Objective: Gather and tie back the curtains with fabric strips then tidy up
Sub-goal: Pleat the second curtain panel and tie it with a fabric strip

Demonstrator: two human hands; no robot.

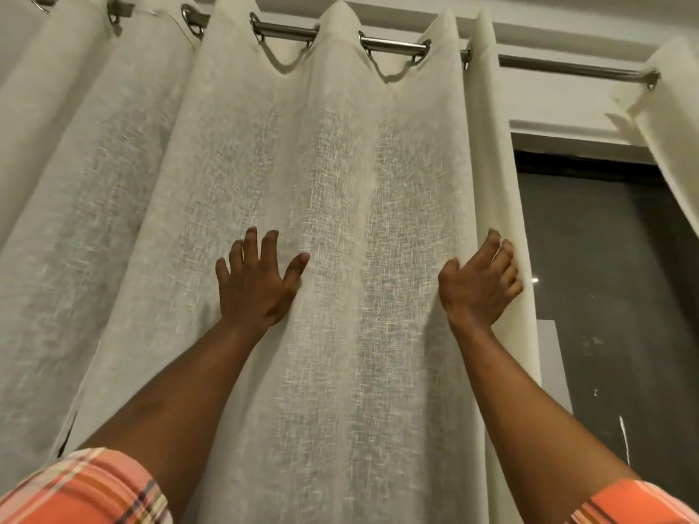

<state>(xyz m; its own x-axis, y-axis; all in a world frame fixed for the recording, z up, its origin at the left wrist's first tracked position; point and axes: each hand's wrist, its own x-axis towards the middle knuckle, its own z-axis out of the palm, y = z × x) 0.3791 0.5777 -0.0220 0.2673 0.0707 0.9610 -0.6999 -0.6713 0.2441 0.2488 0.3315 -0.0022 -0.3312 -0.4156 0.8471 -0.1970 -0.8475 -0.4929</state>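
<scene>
A polished metal curtain rod [567, 66] runs across the top of the frame, carrying a cream sheer curtain [333, 175] threaded onto it in deep folds through metal eyelets [257, 30]. A second panel [677, 107] hangs at its right end, bare rod between them.

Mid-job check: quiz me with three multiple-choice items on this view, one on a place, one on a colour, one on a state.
1. Where on the curtain is the right hand? A its left edge; B its right edge; C its top.
2. What colour are the sleeves? A plain blue; B orange plaid; C black.
3. How is the left hand? A flat on the curtain, fingers spread; B a fist; C pinching a strip.
Answers: B, fingers curl round the edge beside the window; B, orange checks show at both lower corners; A, its palm lies on the fabric.
</scene>
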